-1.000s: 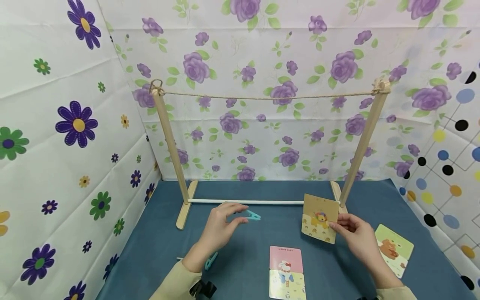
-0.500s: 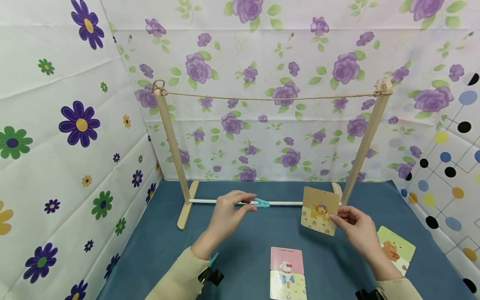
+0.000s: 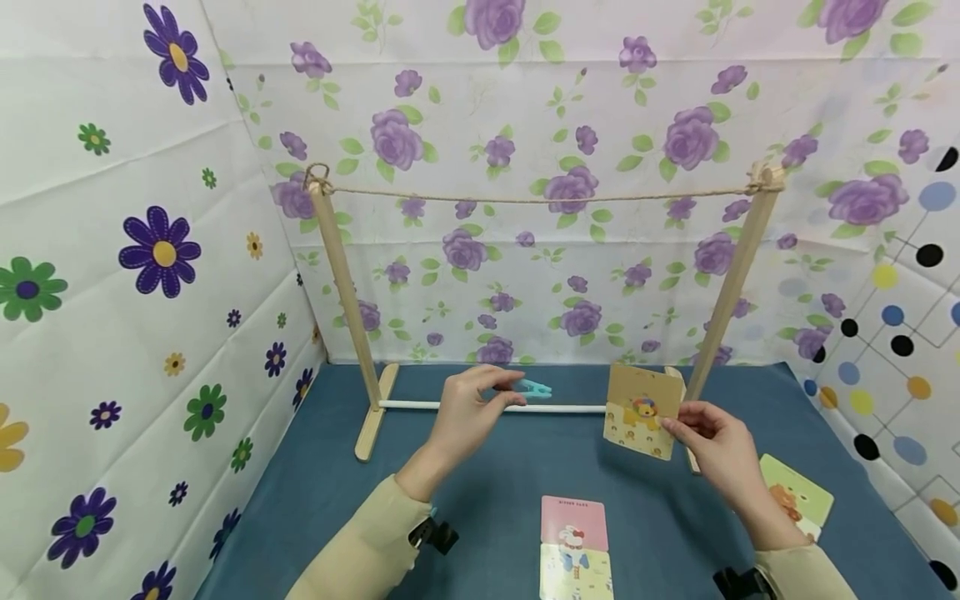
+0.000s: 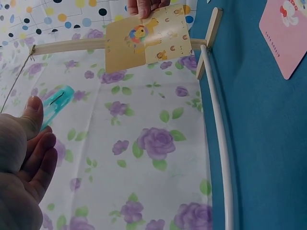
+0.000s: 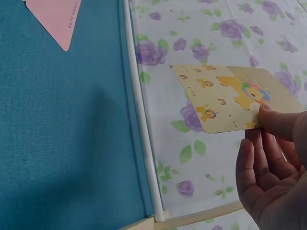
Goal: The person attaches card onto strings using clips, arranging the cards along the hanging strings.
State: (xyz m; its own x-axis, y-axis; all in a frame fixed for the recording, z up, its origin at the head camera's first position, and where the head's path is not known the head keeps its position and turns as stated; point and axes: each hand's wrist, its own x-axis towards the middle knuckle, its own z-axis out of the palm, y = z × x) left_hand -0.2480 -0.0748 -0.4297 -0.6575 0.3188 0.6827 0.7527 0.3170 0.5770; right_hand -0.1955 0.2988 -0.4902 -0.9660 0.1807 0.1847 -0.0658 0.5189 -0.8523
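Observation:
My left hand (image 3: 474, 410) pinches a turquoise clothespin (image 3: 534, 389) between thumb and fingers, raised near the white rod in the head view. In the left wrist view the clothespin (image 4: 58, 101) points away from the thumb. Over to the right, my right hand (image 3: 716, 446) grips the edge of a tan and yellow card with a cartoon lion (image 3: 642, 412), thumb on its front. The right wrist view shows the lion card (image 5: 225, 96) tilted, with fingers behind it. Above both hands, a twine line (image 3: 540, 200) runs between two wooden posts.
A pink and yellow rabbit card (image 3: 574, 546) lies on the blue cloth (image 3: 300, 500) at the front. A green bear card (image 3: 798, 493) lies at right, partly behind the right forearm. The frame's left post (image 3: 343, 292), right post (image 3: 731, 283) and white rod (image 3: 562, 409) stand ahead.
My left hand has moved up and to the right with the clothespin. My right hand has lifted the lion card slightly. The left sleeve now mostly covers another turquoise clothespin on the cloth.

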